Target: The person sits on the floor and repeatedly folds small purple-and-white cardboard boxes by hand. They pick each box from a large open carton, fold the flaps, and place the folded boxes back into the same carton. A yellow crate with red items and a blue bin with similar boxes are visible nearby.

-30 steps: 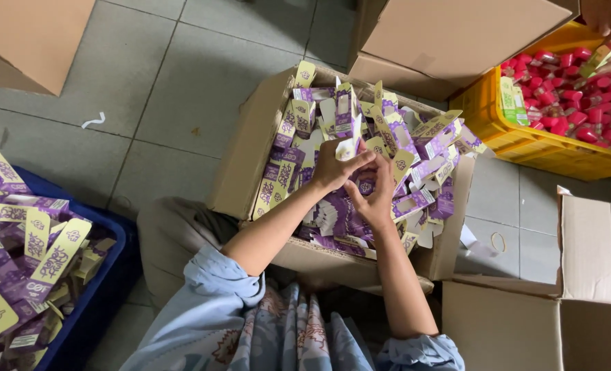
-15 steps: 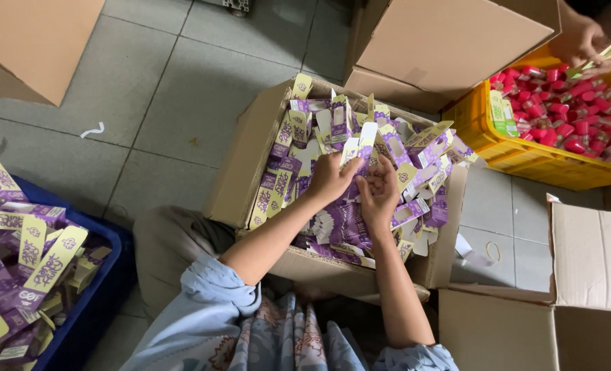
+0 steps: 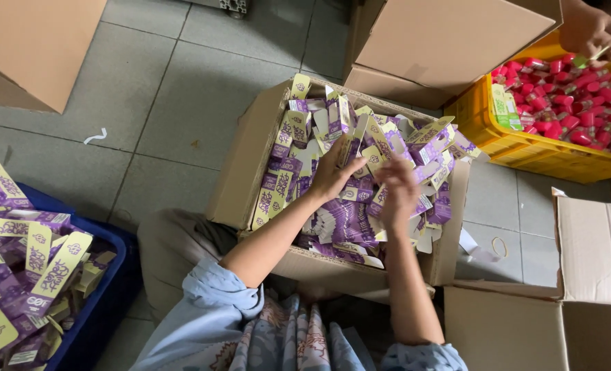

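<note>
An open cardboard box (image 3: 240, 175) in front of me is full of flat purple and cream carton sleeves (image 3: 288, 172). Both my hands are over its middle. My left hand (image 3: 333, 175) pinches the lower end of one cream sleeve (image 3: 350, 148) that stands up from the pile. My right hand (image 3: 396, 196) is blurred, fingers curled down among the sleeves just right of it; its grip is not clear.
A blue crate (image 3: 109, 288) of the same purple sleeves sits at the lower left. A yellow crate (image 3: 525, 148) of small red items stands at the upper right, with another person's hand (image 3: 591, 31) above it. Closed and open cardboard boxes (image 3: 450, 41) surround me on a grey tiled floor.
Both hands have stayed over the box's middle, working the sleeves. My right hand has dropped lower and moved slightly right. The other person's hand has come further into view.
</note>
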